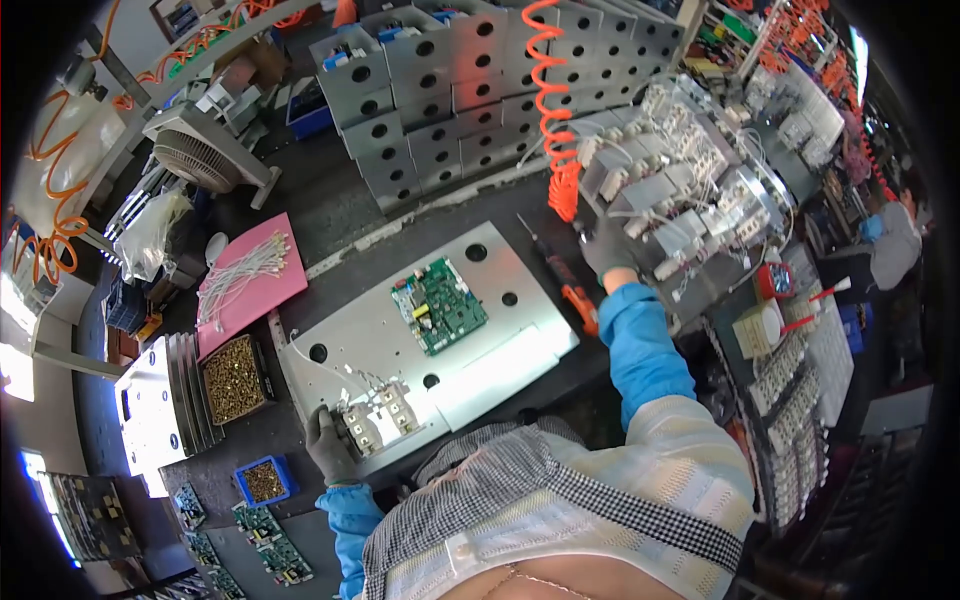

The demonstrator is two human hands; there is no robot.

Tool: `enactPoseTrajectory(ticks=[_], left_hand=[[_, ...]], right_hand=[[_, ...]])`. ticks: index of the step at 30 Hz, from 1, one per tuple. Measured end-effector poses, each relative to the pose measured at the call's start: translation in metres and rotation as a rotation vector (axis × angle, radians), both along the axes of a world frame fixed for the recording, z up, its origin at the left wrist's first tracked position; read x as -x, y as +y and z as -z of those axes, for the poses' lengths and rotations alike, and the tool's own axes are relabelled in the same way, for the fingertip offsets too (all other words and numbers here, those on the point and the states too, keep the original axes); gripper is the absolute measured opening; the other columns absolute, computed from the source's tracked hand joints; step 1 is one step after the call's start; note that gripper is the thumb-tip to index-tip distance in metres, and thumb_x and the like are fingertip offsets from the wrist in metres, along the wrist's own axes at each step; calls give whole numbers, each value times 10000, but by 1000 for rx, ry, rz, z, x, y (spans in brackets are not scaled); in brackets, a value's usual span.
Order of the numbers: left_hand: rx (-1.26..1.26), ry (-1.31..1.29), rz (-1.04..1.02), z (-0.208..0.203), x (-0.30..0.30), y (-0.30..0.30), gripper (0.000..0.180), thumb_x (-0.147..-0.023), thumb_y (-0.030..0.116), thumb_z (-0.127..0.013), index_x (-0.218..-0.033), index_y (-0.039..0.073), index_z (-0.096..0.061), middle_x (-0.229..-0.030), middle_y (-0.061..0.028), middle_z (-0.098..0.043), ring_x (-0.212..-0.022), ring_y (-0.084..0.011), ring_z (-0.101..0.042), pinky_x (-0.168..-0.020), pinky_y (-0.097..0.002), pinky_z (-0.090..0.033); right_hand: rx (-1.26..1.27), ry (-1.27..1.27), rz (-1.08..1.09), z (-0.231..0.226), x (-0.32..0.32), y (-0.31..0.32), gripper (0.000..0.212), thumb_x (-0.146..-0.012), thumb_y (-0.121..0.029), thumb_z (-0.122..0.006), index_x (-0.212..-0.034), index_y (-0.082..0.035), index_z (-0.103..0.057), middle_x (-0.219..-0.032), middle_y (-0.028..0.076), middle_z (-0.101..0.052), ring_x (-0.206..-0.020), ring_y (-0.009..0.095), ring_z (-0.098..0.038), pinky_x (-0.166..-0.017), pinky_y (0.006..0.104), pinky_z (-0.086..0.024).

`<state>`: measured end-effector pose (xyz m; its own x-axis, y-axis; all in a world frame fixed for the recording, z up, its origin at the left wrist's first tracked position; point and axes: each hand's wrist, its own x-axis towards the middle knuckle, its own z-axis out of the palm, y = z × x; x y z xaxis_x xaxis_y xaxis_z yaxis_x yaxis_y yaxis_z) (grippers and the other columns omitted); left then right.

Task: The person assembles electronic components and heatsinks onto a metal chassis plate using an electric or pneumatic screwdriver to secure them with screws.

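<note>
A flat silver metal panel (375, 345) with round holes lies on the dark bench in front of me. A green circuit board (438, 306) rests on its middle. At the panel's near left corner sits a whitish terminal block (380, 418) with metal contacts and thin wires. My left hand (329, 447), in a dark glove, is closed at the block's left end. My right hand (608, 250), also gloved, is closed near the end of an orange coiled hose (563, 185); what its fingers hold is hard to make out. An orange-and-black screwdriver (567, 285) lies between panel and right hand.
White cable bundles (245, 275) lie on a pink sheet (285, 250). Screws fill a black tray (236, 378) and a blue bin (265, 480). Stacked metal housings (420, 110) line the back; wired assemblies (690, 180) crowd the right. A fan (200, 155) stands back left.
</note>
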<state>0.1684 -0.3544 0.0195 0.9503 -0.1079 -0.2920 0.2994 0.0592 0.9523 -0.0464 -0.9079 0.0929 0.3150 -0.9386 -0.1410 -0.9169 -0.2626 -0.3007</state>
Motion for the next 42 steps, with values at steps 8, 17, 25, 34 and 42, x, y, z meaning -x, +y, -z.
enactPoseTrajectory(ticks=[8,17,25,34,42], left_hand=[[39,61,-61,-1,4,3,236,-1035,88,-607,-1255,9,-638,-822,-3,-627,-592,-41,-514,-472,-205,-421],[99,132,-75,-19,25,11,287,-1032,103,-607,-1307,31,-638,-897,-7,-675,-616,-36,-510,-498,-195,-398],[14,71,-13,-24,8,-2,291,-993,155,-699,-1263,45,-702,-855,25,-670,-638,-41,-551,-528,-227,-423],[36,-51,29,0,10,21,261,-993,132,-716,-1245,67,-724,-840,45,-682,-630,-19,-549,-533,-198,-426],[45,-1,81,3,8,24,241,-976,88,-717,-1211,36,-732,-938,-21,-737,-798,-76,-639,-735,-255,-532]], right_hand=[[12,-2,-182,110,52,-57,670,-748,-364,-834,-1266,-7,-605,-1184,249,-685,-1126,424,-653,-990,495,-512],[-946,-951,-356,31,-13,-24,582,-711,-284,-774,-1206,-18,-620,-879,112,-654,-744,232,-672,-649,393,-574],[-1066,-1747,-847,-138,-149,221,548,-875,-230,-725,-1373,-60,-570,-1227,106,-618,-1118,215,-620,-996,423,-541],[-1170,-1498,-935,-79,-211,400,465,-850,20,-632,-1306,-52,-574,-1119,106,-662,-967,212,-681,-852,408,-598],[-1122,-1475,-889,-64,-212,406,447,-864,31,-604,-1303,-51,-585,-1113,109,-664,-965,217,-682,-875,416,-602]])
